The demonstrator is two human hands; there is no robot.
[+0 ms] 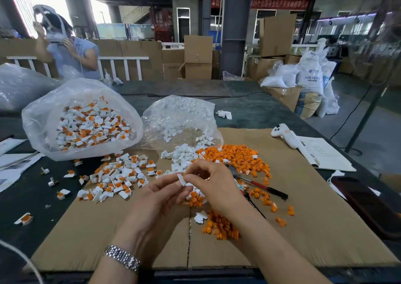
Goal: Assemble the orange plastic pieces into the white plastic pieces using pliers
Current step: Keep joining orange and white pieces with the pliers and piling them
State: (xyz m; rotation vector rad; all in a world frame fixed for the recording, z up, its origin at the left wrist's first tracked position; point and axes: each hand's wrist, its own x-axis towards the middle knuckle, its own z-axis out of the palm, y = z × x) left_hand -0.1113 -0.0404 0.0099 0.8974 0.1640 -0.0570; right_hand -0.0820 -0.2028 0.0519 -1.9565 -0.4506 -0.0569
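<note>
At the centre of the frame my left hand (161,193) pinches a white plastic piece (181,180), and my right hand (208,180) pinches its upper end, fingers curled. Just right of them the pliers (256,182) lie on the cardboard sheet (314,218) among loose orange plastic pieces (236,153). Farther back, upper left, a clear bag (82,118) holds assembled pieces.

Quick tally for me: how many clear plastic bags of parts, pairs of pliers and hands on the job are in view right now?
Clear bags of parts: 2, the bag of assembled pieces and the bag of white pieces
Pliers: 1
Hands: 2, left hand and right hand
Total: 5
</note>
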